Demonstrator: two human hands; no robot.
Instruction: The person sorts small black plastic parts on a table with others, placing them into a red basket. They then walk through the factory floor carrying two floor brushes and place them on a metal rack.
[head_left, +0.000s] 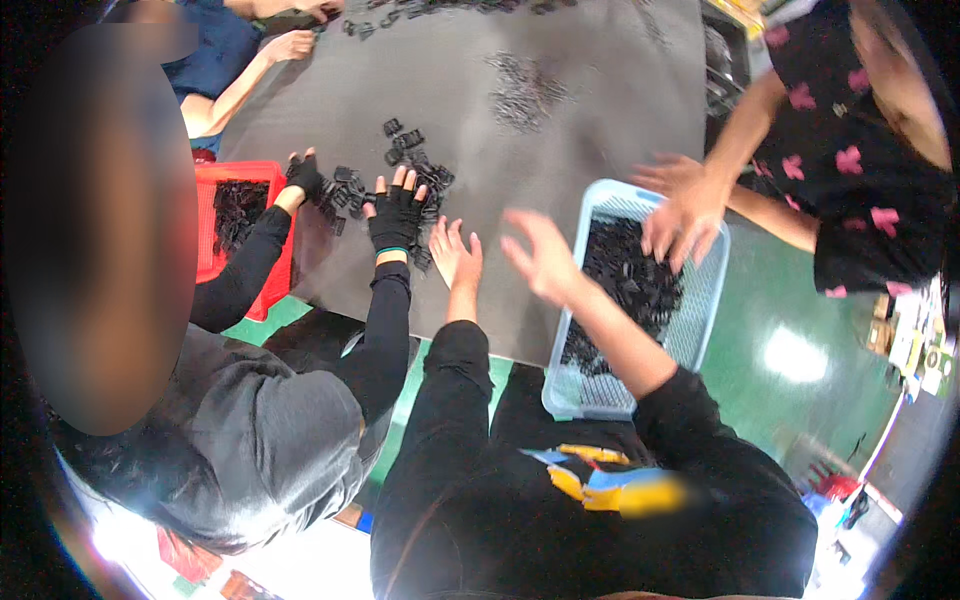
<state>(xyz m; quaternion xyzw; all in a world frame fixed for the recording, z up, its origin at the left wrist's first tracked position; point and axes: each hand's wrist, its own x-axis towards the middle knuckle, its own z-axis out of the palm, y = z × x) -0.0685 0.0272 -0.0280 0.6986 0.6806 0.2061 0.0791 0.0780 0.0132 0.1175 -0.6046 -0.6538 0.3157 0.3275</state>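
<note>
My left hand [457,256] is over the near edge of the grey table [480,180], fingers stretched and apart, holding nothing. Just beside it lies a loose pile of small black plastic parts [433,178], shaped like buckles or clips. My right hand [545,262], a little smeared by motion, is raised next to the light blue basket [707,300]. Its fingers are spread, and nothing shows in them. Many black plastic pieces [625,285] fill much of that basket, and my right forearm crosses over its near left side.
At left, a co-worker's black-gloved hands [397,215] touch the pile near a red basket [285,250] of black parts. A person's hands [690,215] reach over the blue basket from the right. Small pieces [525,92] are scattered farther back; another person's hand [290,46] is far left.
</note>
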